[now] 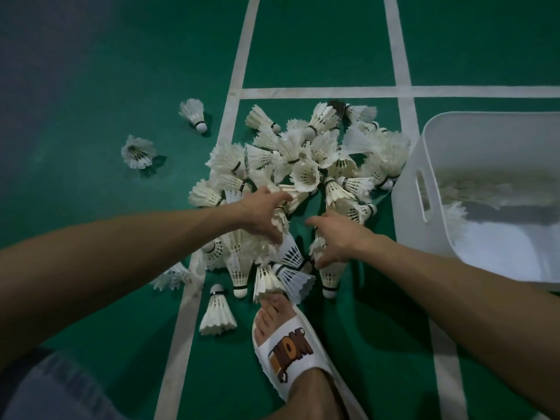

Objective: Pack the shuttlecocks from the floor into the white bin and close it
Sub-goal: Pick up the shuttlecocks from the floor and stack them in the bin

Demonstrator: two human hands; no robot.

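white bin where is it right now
In the head view, the white bin stands open at the far right, just right of the shuttlecock pile and beyond the right hand.
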